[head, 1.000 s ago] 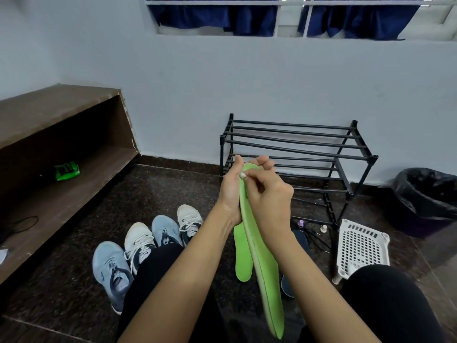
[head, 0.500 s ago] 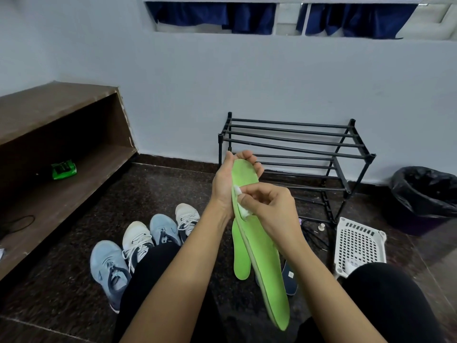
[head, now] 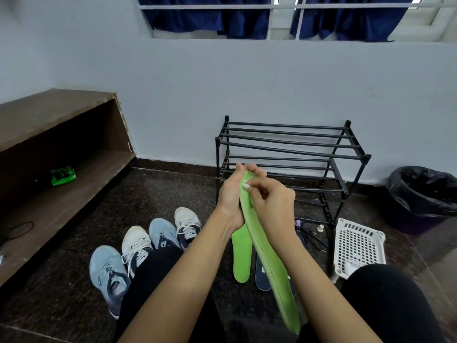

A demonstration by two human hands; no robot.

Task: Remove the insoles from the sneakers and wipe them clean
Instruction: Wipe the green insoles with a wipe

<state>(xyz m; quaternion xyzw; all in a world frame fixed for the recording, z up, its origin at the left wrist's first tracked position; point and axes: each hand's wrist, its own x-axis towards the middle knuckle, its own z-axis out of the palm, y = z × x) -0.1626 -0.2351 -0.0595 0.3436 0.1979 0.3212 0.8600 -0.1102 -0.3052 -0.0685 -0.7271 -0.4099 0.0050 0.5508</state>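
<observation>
Left of the shoe rack (head: pixel 284 154), bare floor (head: pixel 160 194) runs to the wooden shelf (head: pixel 61 169), with four sneakers (head: pixel 138 246) crowding its near part. In front of the rack the held insole (head: pixel 272 268) slants above floor insoles (head: pixel 241 256); right of it stand a basket (head: pixel 358 243) and bin (head: pixel 425 196).

soft even daylight, perhaps from the window (head: pixel 284 18), wide-angle edge bending, slight motion blur

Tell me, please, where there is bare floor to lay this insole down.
Bare floor lies between the sneakers and the wooden shelf, and beyond them toward the wall. It is crowded from the lying green insole past the dark insole to the white basket.
</observation>
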